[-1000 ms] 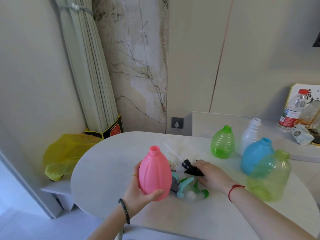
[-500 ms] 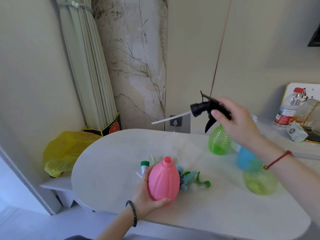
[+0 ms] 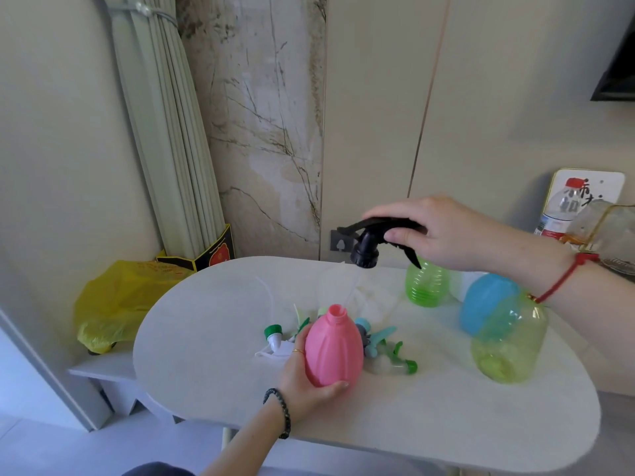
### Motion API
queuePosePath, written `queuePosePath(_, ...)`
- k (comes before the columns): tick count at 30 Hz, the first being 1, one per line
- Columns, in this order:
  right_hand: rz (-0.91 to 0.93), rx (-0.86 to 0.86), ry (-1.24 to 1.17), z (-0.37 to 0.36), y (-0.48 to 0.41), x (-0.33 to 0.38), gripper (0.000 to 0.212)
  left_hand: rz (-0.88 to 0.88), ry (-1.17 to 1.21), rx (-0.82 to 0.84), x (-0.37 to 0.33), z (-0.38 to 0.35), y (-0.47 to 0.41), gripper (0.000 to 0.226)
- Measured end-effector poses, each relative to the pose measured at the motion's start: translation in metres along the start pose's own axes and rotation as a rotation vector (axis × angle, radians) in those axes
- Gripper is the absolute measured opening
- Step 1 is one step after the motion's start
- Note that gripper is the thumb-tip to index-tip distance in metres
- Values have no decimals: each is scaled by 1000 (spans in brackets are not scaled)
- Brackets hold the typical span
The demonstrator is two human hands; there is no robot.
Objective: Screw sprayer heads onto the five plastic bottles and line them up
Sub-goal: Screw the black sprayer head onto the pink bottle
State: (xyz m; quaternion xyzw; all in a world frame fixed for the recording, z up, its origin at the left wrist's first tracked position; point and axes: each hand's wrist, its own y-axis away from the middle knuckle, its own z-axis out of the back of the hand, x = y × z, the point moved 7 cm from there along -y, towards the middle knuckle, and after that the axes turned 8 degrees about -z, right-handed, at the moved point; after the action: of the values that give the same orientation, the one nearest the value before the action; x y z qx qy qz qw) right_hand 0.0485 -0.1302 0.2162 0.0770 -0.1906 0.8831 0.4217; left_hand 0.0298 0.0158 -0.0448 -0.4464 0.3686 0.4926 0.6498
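White round surface (image 3: 206, 372) is holding five headless bottles; left hand (image 3: 305, 383) is gripping pink plastic bottle (image 3: 333, 347), right hand (image 3: 443, 231) is gripping black sprayer head (image 3: 369, 243).

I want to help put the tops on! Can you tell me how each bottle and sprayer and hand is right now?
pink bottle: open neck, no sprayer, held tilted.
left hand: gripping the pink bottle.
black sprayer head: lifted above the pink bottle, not screwed on.
right hand: holding the black sprayer head.
green bottle: standing; top hidden.
blue bottle: standing; top hidden.
yellow-green bottle: standing; top hidden.
loose sprayer heads: lying on the table.
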Motion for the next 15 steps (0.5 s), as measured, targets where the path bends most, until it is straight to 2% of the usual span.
queuePosePath(8,-31,268,83,-80,-16,-4,23,12,-21,1,0,-1,2,91)
queuePosePath(15,-95,424,125,-92,-21,-5,19,26,-39,10,4,-1,1,91)
